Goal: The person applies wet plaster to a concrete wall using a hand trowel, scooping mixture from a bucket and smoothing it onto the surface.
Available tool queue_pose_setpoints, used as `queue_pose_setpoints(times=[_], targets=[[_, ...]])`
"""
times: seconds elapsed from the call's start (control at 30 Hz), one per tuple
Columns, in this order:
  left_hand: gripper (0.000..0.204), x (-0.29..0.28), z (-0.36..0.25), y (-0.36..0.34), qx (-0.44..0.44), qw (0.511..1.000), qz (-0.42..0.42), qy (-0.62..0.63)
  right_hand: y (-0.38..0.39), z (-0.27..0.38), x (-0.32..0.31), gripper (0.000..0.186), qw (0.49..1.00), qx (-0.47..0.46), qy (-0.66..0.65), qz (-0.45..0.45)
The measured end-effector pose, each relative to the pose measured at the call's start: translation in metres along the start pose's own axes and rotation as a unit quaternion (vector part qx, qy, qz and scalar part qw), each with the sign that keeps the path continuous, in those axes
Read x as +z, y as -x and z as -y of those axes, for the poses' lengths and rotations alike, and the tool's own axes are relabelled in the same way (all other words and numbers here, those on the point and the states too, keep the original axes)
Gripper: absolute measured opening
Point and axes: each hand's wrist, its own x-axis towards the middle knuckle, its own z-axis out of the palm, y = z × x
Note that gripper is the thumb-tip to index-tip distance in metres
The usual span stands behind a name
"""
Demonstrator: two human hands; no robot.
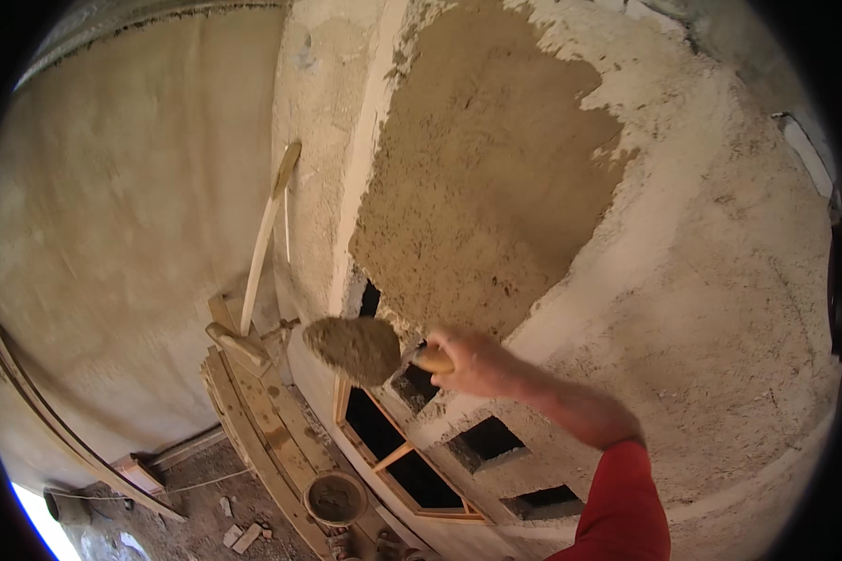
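Note:
My right hand (472, 363) is closed around the wooden handle of a trowel (419, 358). A heap of wet brown mortar (354, 351) covers the trowel's blade, which points left. The loaded trowel hangs just below a wide patch of wet plaster (496, 178) on the wall, dark against the paler surface around it. A red sleeve covers my upper arm. My left hand is out of sight.
Scaffold planks (276, 435) run below on the left, carrying a bucket of mortar (335, 498) and a wooden float (239, 344). A long wooden batten (264, 248) leans on the wall. Under the plaster are a wooden frame (395, 455) and dark square openings (489, 438). Rubble (243, 537) litters the ground.

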Motion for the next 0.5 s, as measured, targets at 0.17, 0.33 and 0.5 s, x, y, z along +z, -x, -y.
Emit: queue_pose_setpoints(times=[0.17, 0.33, 0.5], targets=[[0.037, -0.016, -0.055, 0.003, 0.066, 0.994, 0.006, -0.088, 0.02, 0.076, -0.155, 0.042, 0.987, -0.101, 0.047, -0.115], [0.034, -0.025, -0.055, 0.015, 0.071, 0.985, 0.003, -0.16, 0.057, 0.118, -0.241, 0.05, 0.965, -0.177, -0.085, -0.174], [0.032, -0.048, -0.021, 0.03, 0.057, 0.978, -0.033, -0.197, 0.012, 0.071, -0.295, 0.052, 0.927, -0.13, -0.265, -0.233]])
